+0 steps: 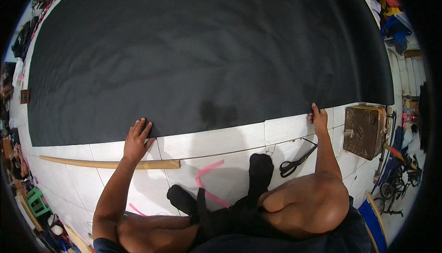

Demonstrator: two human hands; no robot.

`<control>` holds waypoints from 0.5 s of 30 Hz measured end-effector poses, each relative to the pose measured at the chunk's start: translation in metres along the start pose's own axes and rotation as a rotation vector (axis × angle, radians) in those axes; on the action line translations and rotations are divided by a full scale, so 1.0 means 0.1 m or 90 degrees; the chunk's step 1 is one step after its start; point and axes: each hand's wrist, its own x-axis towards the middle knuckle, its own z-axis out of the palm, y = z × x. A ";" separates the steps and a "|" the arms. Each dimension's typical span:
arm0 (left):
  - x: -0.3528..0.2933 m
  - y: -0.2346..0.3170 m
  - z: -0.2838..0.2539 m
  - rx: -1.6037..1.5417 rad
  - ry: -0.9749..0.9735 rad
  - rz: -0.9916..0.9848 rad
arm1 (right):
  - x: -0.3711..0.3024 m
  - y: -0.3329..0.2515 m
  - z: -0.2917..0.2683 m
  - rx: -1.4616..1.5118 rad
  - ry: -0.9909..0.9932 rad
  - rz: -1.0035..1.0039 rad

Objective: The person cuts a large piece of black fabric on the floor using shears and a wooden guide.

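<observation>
A wide sheet of black material (193, 59) lies spread over the white tiled floor, faintly wrinkled. My left hand (137, 138) rests flat at its near edge, fingers spread and their tips on the black surface. At the same edge, farther right, my right hand (318, 118) has its fingers curled and pinches the border, one fingertip lying on top. Below my left hand, a long tan wooden strip (110, 163) crosses under the wrist. Black-handled scissors (297, 161) lie on the floor beside my right forearm.
Pink strips (207, 170) lie near my feet. A worn brown box-shaped block (363, 132) stands by the sheet's right corner, with a hammer-like tool (399, 154) beyond it. The sheet's right side curves up like a roll. A green stool (37, 201) and clutter line the left.
</observation>
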 end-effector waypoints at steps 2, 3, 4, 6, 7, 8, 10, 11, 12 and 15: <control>0.00 0.02 0.01 -0.004 0.020 0.005 | 0.01 0.05 -0.06 0.016 -0.002 -0.010; 0.00 0.01 0.03 -0.006 0.023 0.006 | 0.02 0.07 -0.08 0.021 -0.010 -0.018; 0.00 0.01 0.05 -0.008 0.026 0.006 | 0.04 0.09 -0.10 0.027 -0.019 -0.025; -0.02 -0.01 0.09 -0.010 0.041 0.010 | 0.07 0.10 -0.12 -0.016 -0.023 -0.032; -0.04 -0.02 0.11 -0.011 0.052 0.013 | 0.07 0.10 -0.11 -0.037 -0.026 -0.036; -0.06 -0.04 0.12 -0.011 0.064 0.016 | 0.07 0.11 -0.09 -0.053 -0.015 -0.023; -0.02 0.01 0.09 -0.008 0.067 0.023 | 0.08 0.10 -0.05 -0.082 0.013 -0.001; 0.01 0.02 0.07 -0.005 0.068 0.028 | 0.11 0.07 -0.05 -0.077 0.011 -0.014; 0.00 0.01 0.08 -0.008 0.069 0.028 | 0.10 0.07 -0.07 -0.076 0.008 -0.022; 0.02 -0.02 0.07 -0.022 0.064 0.030 | 0.09 0.10 -0.03 -0.037 0.003 -0.023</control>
